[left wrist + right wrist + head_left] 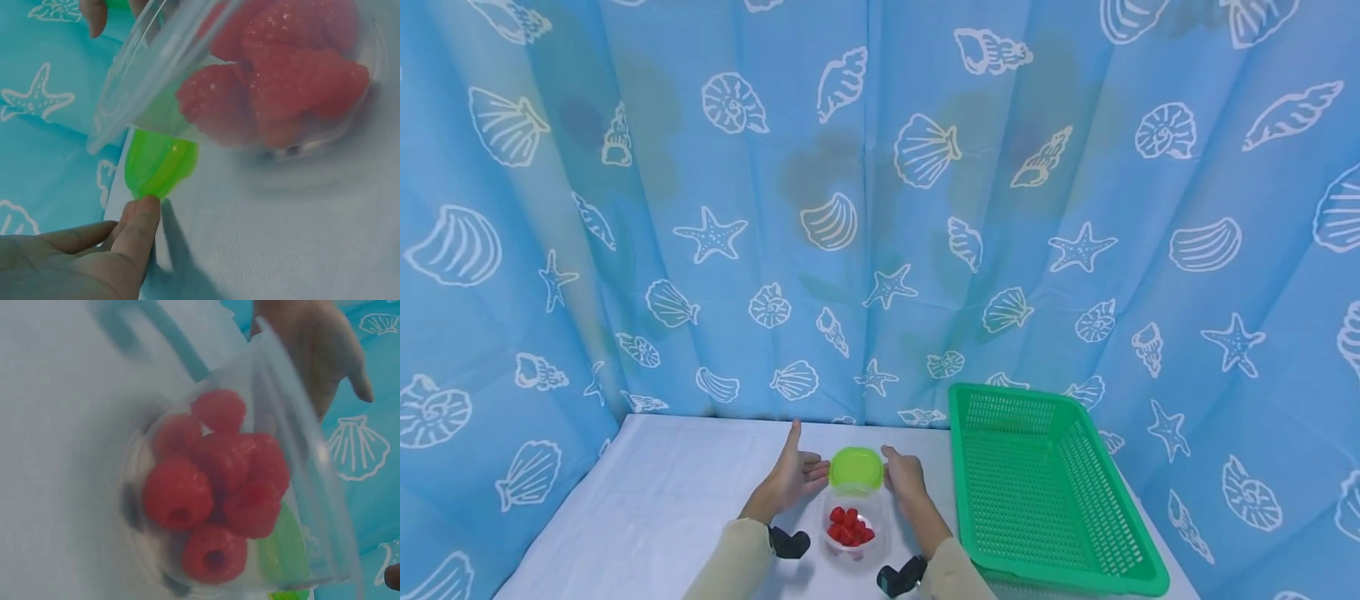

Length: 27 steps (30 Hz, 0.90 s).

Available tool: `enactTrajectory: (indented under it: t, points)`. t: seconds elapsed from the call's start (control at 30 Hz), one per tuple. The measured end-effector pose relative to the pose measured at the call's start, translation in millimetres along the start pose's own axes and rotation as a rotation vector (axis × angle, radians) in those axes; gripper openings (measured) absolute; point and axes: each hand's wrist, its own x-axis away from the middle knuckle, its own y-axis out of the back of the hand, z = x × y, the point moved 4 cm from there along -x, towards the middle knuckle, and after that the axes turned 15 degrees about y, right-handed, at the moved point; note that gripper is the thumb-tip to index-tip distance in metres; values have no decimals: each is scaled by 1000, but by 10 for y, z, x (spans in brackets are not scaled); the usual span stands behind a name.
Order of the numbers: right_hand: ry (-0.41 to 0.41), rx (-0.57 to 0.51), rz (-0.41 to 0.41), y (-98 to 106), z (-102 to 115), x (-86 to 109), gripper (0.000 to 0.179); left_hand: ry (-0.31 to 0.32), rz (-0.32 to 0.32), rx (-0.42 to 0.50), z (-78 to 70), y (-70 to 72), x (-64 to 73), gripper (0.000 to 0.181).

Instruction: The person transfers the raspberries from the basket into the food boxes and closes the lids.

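Note:
A clear plastic container [881,518] with red raspberries [178,494] inside stands on the white table. Just behind it is a bright green lid [856,467]; whether the lid lies flat on the cloth, I cannot tell. My left hand [792,475] is at the lid's left side, thumb raised and fingers extended, fingertips touching its edge in the left wrist view. On the opposite side my right hand [907,479] is beside the lid's right edge, thumb pointing away. Its fingers are partly hidden, and only a fingertip enters the right wrist view.
A large green plastic basket [966,492] sits at the right of the table [677,475], close to my right forearm. A blue curtain [865,208] with white seashell prints hangs behind the table and at both sides.

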Motion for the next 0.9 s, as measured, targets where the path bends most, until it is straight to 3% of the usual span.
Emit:
enactTrajectory:
  t: [0.2,0.4,0.5,0.67,0.8,0.9]
  points:
    - [23,-107,15,-40,50,-41,28,-17,25,4,21,-7,-5,134]
    - [67,-65,69,-59,156,-31,28,-31,44,-1,37,1,-38,130]
    - [115,-43,90,-65,216,-14,31,-69,42,19,-29,3,-22,116]
    - [209,-21,24,-50,282,13,37,-150,-120,43,-138,33,7,71]
    - [260,0,-100,-23,255,11,24,-182,-317,-67,-142,77,29,38]
    - [310,0,-156,-18,238,-3,14,-202,-398,-121,-139,96,44,29]
